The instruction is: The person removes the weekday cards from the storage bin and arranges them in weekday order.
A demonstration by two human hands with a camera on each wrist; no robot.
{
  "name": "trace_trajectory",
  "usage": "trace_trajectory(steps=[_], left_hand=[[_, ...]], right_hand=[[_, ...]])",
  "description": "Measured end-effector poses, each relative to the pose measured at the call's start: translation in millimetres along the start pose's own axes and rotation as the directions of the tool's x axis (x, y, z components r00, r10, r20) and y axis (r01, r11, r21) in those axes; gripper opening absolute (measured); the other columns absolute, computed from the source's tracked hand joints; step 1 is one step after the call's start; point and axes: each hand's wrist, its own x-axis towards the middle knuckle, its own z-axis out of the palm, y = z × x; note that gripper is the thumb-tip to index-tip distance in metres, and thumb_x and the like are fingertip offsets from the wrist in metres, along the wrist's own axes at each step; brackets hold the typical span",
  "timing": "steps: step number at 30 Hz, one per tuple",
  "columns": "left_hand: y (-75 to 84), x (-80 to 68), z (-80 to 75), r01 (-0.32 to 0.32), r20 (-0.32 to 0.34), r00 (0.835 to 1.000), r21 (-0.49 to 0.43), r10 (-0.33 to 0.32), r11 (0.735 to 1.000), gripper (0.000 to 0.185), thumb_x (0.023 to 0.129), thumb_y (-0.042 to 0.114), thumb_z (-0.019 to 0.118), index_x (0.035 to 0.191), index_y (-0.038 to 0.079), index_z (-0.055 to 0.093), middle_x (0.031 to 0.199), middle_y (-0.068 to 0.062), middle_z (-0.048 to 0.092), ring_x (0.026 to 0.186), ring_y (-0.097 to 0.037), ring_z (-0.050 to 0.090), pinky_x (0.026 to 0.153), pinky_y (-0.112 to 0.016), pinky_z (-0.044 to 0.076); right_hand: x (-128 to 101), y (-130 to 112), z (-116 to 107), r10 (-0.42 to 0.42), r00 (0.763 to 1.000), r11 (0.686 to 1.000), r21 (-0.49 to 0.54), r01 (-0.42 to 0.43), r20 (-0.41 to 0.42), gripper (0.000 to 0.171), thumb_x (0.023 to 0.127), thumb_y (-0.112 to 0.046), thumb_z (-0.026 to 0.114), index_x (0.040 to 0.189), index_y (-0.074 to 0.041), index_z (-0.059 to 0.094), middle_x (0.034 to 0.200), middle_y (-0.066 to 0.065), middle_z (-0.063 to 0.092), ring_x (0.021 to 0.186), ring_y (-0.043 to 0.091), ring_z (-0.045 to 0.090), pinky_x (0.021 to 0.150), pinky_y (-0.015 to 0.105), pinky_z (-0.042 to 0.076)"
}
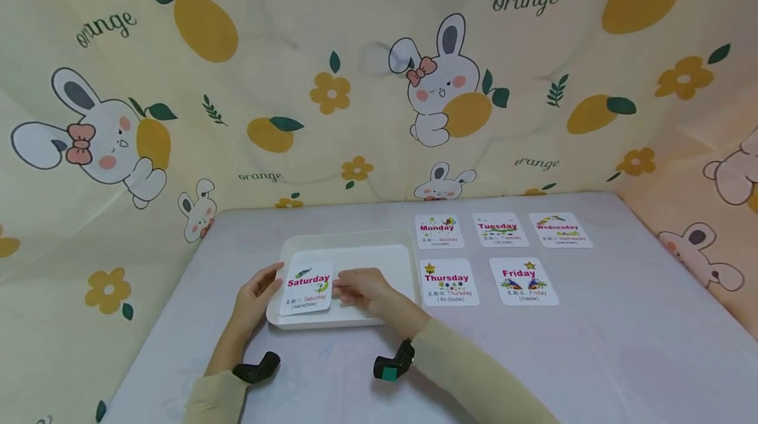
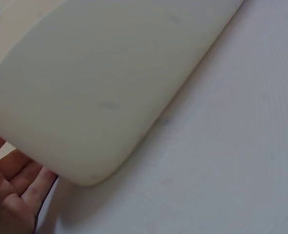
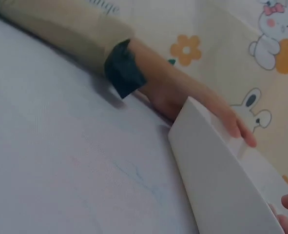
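While the white rectangular "Saturday" card with pink lettering (image 1: 306, 288) sits over the near-left corner of the shallow white plastic tray (image 1: 379, 255), both hands flank it: left hand (image 1: 256, 292) at the card's left edge, right hand (image 1: 360, 288) at its right edge. Card's long axis runs roughly away from the person, tilted slightly; it overlaps the tray's front rim. Both hands about equally near, each touching or just beside a card side. Left hand: fingers lightly curved against the card edge and tray corner; the left wrist view shows fingers (image 2: 17, 187) under the tray's rounded corner, so it seems to touch the tray too. Right hand: fingers extended flat toward the card, fingertips at its right edge, looks like a light pinch but cannot tell for sure. To the right on the pale grey tabletop (image 1: 592, 345) lie five more cards, well apart from the hands: Monday (image 1: 439, 231), Tuesday (image 1: 500, 230), Wednesday (image 1: 559, 230) in the far row, Thursday (image 1: 448, 282), Friday (image 1: 524, 281) nearer. Cartoon rabbit-and-orange cloth backdrop (image 1: 296, 81) behind.
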Motion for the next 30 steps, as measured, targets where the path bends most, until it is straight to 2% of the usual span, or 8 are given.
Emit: trace_trajectory(steps=[2, 5, 9, 12, 16, 24, 30], left_hand=[[-0.2, -0.2, 0.1, 0.0, 0.001, 1.0, 0.001, 0.0, 1.0, 0.044, 0.099, 0.026, 0.052, 0.142, 0.017, 0.046, 0.153, -0.008, 0.041, 0.144, -0.024, 0.038, 0.12, -0.043, 0.03], [-0.9, 0.0, 0.3, -0.008, 0.002, 1.0, 0.004, 0.008, 1.0, 0.044, 0.099, 0.025, 0.052, 0.142, 0.016, 0.047, 0.153, -0.008, 0.042, 0.144, -0.024, 0.038, 0.12, -0.044, 0.03], [-1.6, 0.7, 0.6, -0.01, 0.0, 1.0, 0.005, 0.01, 1.0, 0.043, 0.099, 0.025, 0.052, 0.141, 0.015, 0.047, 0.153, -0.009, 0.042, 0.143, -0.025, 0.038, 0.12, -0.044, 0.03], [-1.3, 0.4, 0.7, -0.003, -0.008, 1.0, 0.015, 0.003, 1.0, 0.043, 0.099, 0.026, 0.053, 0.141, 0.015, 0.047, 0.152, -0.009, 0.042, 0.143, -0.026, 0.039, 0.12, -0.045, 0.031], [-0.6, 0.1, 0.8, -0.002, -0.012, 1.0, 0.018, 0.002, 1.0, 0.043, 0.099, 0.025, 0.053, 0.141, 0.015, 0.047, 0.152, -0.009, 0.042, 0.143, -0.027, 0.039, 0.119, -0.045, 0.031], [-3.5, 0.1, 0.7, -0.008, -0.005, 1.0, 0.02, 0.008, 1.0, 0.044, 0.099, 0.025, 0.053, 0.141, 0.015, 0.047, 0.152, -0.009, 0.042, 0.143, -0.026, 0.039, 0.119, -0.044, 0.032], [-2.1, 1.1, -0.4, -0.024, -0.002, 1.0, 0.019, 0.024, 1.0, 0.043, 0.099, 0.026, 0.053, 0.141, 0.015, 0.047, 0.152, -0.01, 0.042, 0.144, -0.027, 0.038, 0.119, -0.044, 0.031]], right_hand=[[2, 1, 5, -0.022, 0.999, 0.999, -0.032, 0.021, -0.039, 0.032, 0.085, -0.003, 0.067, 0.116, 0.003, 0.066, 0.082, 0.006, 0.075, 0.053, 0.002, 0.059, 0.05, 0.013, 0.051], [3, 3, 13, -0.072, 0.993, 0.994, -0.086, 0.064, -0.092, 0.027, 0.081, -0.003, 0.072, 0.108, 0.002, 0.07, 0.079, 0.005, 0.073, 0.05, 0.003, 0.054, 0.048, 0.014, 0.049], [3, 6, 20, -0.156, 0.977, 0.977, -0.168, 0.131, -0.144, 0.023, 0.077, -0.004, 0.076, 0.098, 0.002, 0.07, 0.08, 0.007, 0.073, 0.048, 0.005, 0.054, 0.047, 0.014, 0.047], [4, 7, 22, -0.198, 0.968, 0.963, -0.216, 0.162, -0.157, 0.023, 0.074, -0.003, 0.078, 0.094, 0.001, 0.068, 0.07, 0.005, 0.069, 0.046, 0.005, 0.054, 0.045, 0.013, 0.046], [3, 7, 24, -0.218, 0.961, 0.955, -0.238, 0.175, -0.169, 0.022, 0.074, -0.001, 0.077, 0.092, 0.001, 0.066, 0.062, 0.0, 0.061, 0.044, 0.005, 0.052, 0.043, 0.013, 0.044], [2, 7, 22, -0.207, 0.964, 0.955, -0.247, 0.163, -0.166, 0.019, 0.08, -0.002, 0.071, 0.097, 0.005, 0.067, 0.063, 0.0, 0.059, 0.045, 0.005, 0.051, 0.044, 0.012, 0.044], [2, 5, 21, -0.216, 0.957, 0.946, -0.284, 0.157, -0.193, 0.017, 0.081, -0.004, 0.071, 0.096, 0.003, 0.067, 0.064, 0.001, 0.061, 0.047, 0.006, 0.053, 0.044, 0.013, 0.046]])
